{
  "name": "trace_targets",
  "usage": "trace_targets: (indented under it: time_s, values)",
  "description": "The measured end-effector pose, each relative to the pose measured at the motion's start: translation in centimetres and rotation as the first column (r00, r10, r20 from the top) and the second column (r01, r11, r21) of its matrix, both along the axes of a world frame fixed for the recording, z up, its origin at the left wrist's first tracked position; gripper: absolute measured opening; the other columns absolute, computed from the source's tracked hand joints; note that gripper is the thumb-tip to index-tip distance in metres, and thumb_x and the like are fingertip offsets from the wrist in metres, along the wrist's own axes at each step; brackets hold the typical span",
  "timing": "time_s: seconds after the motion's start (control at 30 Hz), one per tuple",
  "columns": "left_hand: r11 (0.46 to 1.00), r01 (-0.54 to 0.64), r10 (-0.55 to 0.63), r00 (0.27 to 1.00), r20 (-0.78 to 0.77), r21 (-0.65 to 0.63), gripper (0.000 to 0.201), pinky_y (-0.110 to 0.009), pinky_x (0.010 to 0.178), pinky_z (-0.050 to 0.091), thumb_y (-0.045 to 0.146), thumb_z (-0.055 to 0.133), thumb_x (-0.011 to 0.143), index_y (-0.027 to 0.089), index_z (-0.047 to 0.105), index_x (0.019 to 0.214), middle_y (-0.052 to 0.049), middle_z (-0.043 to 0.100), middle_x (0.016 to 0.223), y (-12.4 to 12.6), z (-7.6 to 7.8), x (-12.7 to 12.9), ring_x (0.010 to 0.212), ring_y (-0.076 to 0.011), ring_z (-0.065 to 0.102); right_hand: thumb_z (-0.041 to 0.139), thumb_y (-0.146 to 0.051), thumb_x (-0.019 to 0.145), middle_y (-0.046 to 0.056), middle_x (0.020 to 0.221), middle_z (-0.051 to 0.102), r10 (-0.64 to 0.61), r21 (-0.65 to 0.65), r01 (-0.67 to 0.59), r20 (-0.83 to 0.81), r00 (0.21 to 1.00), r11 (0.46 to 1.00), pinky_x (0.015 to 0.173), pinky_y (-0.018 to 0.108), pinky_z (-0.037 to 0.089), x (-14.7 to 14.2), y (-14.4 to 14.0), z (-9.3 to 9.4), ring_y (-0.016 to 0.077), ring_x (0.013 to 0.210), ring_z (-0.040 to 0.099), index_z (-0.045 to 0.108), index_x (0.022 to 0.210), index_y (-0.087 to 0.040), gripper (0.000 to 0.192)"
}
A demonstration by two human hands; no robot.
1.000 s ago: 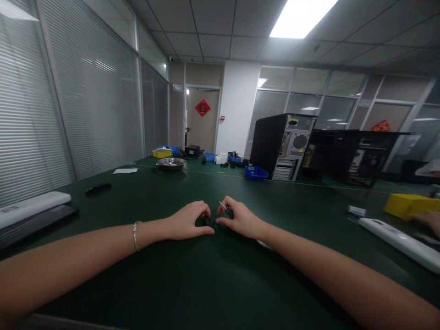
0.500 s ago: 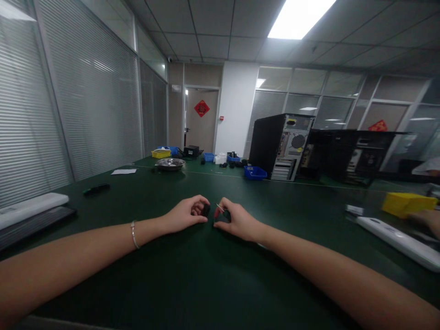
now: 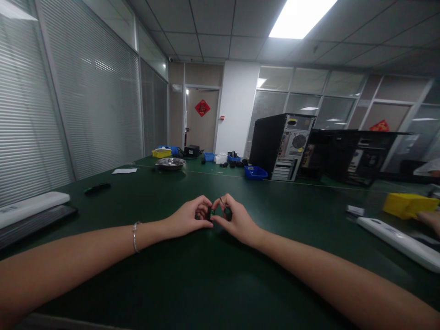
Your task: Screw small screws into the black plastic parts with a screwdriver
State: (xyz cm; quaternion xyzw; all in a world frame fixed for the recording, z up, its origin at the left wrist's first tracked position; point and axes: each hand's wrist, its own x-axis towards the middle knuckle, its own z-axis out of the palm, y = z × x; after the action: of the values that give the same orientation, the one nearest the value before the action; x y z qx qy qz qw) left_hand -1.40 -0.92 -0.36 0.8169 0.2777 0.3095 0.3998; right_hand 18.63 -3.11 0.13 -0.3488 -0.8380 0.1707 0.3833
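Observation:
Both my hands meet over the green table [image 3: 213, 284] a little ahead of me. My left hand [image 3: 189, 217], with a bracelet on its wrist, pinches a small black part [image 3: 207, 213] between thumb and fingers. My right hand [image 3: 235, 220] holds a second small black piece [image 3: 227, 212] with a thin pale pin sticking up from it. The fingertips of the two hands touch, and the two pieces are pressed together between them. Details of the pieces are too small to make out.
A white bar and a dark flat panel [image 3: 32, 215] lie at the left edge. A long white device [image 3: 395, 240] and a yellow bin [image 3: 407, 204] sit at right, by another person's hand [image 3: 429, 220]. Farther back: computer towers [image 3: 283, 146], blue bin [image 3: 256, 173], metal bowl [image 3: 170, 163].
My hands have closed the gap between them and lifted a little; the two small black pieces now meet at the fingertips.

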Motion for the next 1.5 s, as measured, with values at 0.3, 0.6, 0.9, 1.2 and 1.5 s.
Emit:
trace_targets:
  time_s: [0.3, 0.6, 0.9, 1.2, 1.5]
  values:
    - [0.974, 0.093, -0.052, 0.980, 0.194, -0.208, 0.041, -0.035, 0.078, 0.049, 0.018, 0.068, 0.072, 0.017, 0.045, 0.106, -0.002, 0.058, 0.089, 0.0, -0.3, 0.5, 0.084, -0.0160, 0.061, 0.059, -0.024, 0.079, 0.003, 0.093, 0.058, -0.043, 0.073, 0.039, 0.050, 0.998, 0.997, 0.066, 0.027, 0.043, -0.1, -0.1, 0.0, 0.0147, 0.073, 0.052, 0.043, 0.085, -0.021, 0.018]
    - [0.923, 0.100, 0.023, 0.950, 0.311, -0.372, 0.033, -0.039, 0.087, 0.047, 0.023, 0.062, 0.078, 0.012, 0.054, 0.108, -0.012, 0.062, 0.109, 0.2, -0.1, 0.9, 0.095, -0.0211, 0.061, 0.055, -0.024, 0.082, 0.004, 0.101, 0.058, 0.004, 0.144, -0.008, 0.031, 1.000, 0.990, 0.071, 0.028, 0.043, -0.1, -0.1, 0.1, 0.0163, 0.086, 0.056, 0.041, 0.082, -0.022, 0.014]
    - [0.908, 0.062, 0.060, 0.960, 0.274, -0.414, 0.029, -0.038, 0.086, 0.047, 0.024, 0.067, 0.073, 0.011, 0.063, 0.099, -0.009, 0.067, 0.099, -0.3, 0.6, 1.2, 0.089, -0.0196, 0.063, 0.054, -0.022, 0.082, 0.005, 0.102, 0.058, -0.006, 0.167, -0.010, 0.093, 0.996, 0.986, 0.070, 0.029, 0.043, -0.1, -0.5, 0.3, 0.0173, 0.086, 0.056, 0.043, 0.088, -0.022, 0.013]
    - [0.817, -0.521, 0.577, 0.732, 0.362, -0.247, 0.023, -0.031, 0.076, 0.049, 0.023, 0.063, 0.077, 0.010, 0.065, 0.096, -0.011, 0.068, 0.095, 8.3, 0.6, -5.6, 0.085, -0.0189, 0.063, 0.057, -0.030, 0.081, 0.004, 0.091, 0.058, -0.126, 0.091, 0.131, -0.059, 0.990, 0.987, 0.074, 0.030, 0.043, 0.7, 1.3, -0.5, 0.0170, 0.082, 0.055, 0.041, 0.083, -0.021, 0.019]
    - [0.376, -0.908, 0.897, 0.307, 0.318, -0.185, 0.015, -0.018, 0.064, 0.039, 0.011, 0.048, 0.086, 0.004, 0.057, 0.094, 0.003, 0.059, 0.064, 13.1, 0.7, -19.8, 0.065, -0.0083, 0.050, 0.053, -0.039, 0.085, 0.001, 0.084, 0.057, -0.168, -0.115, 0.174, 0.057, 0.984, 0.978, 0.062, 0.027, 0.041, 1.4, 2.8, -1.0, 0.0144, 0.070, 0.051, 0.049, 0.092, -0.020, 0.021]
